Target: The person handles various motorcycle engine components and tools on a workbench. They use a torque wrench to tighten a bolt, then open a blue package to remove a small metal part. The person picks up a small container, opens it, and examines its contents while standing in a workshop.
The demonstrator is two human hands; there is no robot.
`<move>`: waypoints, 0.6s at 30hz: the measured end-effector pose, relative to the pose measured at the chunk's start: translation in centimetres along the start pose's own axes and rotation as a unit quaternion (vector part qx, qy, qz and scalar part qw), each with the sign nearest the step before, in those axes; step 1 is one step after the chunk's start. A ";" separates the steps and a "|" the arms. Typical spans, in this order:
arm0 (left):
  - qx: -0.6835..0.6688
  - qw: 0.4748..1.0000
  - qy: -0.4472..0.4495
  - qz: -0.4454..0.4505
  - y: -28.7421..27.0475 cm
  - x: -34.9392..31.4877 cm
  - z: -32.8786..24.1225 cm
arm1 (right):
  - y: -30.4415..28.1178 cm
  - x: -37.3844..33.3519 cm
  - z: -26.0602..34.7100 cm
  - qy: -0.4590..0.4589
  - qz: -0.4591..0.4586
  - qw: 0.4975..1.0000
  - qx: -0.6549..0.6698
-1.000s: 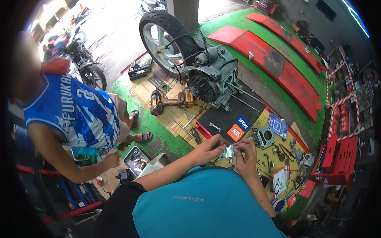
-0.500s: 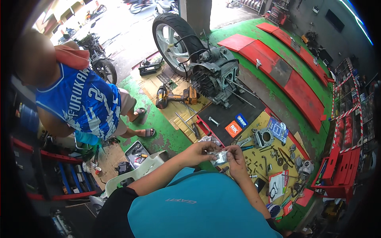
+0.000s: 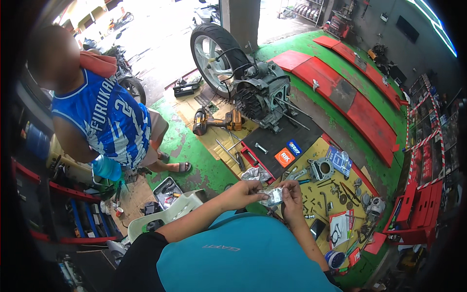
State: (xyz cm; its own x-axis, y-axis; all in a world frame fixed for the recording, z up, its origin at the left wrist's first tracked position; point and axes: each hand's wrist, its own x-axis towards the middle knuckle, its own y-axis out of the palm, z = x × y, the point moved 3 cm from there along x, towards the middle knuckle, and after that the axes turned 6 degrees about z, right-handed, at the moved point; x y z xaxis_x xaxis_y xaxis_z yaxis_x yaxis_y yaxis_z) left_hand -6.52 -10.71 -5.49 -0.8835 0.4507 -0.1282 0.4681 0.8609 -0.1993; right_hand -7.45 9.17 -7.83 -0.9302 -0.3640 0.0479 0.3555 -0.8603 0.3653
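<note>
Close in front of my body, a small clear plastic packet (image 3: 273, 196) with a pale label or contents is pinched between both hands. What is inside it is too small to make out. My left hand (image 3: 247, 192) grips the packet's left side with thumb and fingers closed. On the other edge, my right hand (image 3: 293, 198) holds it between thumb and bent fingers. Just beyond lies crumpled clear plastic (image 3: 256, 174). Below and to the right, loose engine parts cover a yellow work surface (image 3: 311, 146), among them a metal cylinder block (image 3: 321, 169).
An engine (image 3: 265, 92) with a wheel (image 3: 212, 53) stands ahead, beside a cordless impact wrench (image 3: 216, 121) on cardboard. At left stands a person in a blue jersey (image 3: 114, 121). A pale plastic chair (image 3: 168, 212) is by my left arm; red ramps (image 3: 335, 82) lie at right.
The packet has tilted and shows more of its face between my fingers. The person at left has shifted slightly to the right and turned. My view has moved a little.
</note>
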 end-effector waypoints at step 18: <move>-0.101 0.991 0.089 0.002 -6.0 1.3 0.1 | 2.5 6.8 -2.0 0.066 -0.031 0.988 0.138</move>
State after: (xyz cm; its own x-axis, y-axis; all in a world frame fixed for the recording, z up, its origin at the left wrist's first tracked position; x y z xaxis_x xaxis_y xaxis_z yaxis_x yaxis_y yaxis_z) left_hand -10.52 -15.35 -4.57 -0.8798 0.4728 0.0490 0.4735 0.8808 0.0017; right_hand -12.73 3.82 -8.47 -0.9226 -0.3729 -0.0984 0.2426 -0.7596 0.6034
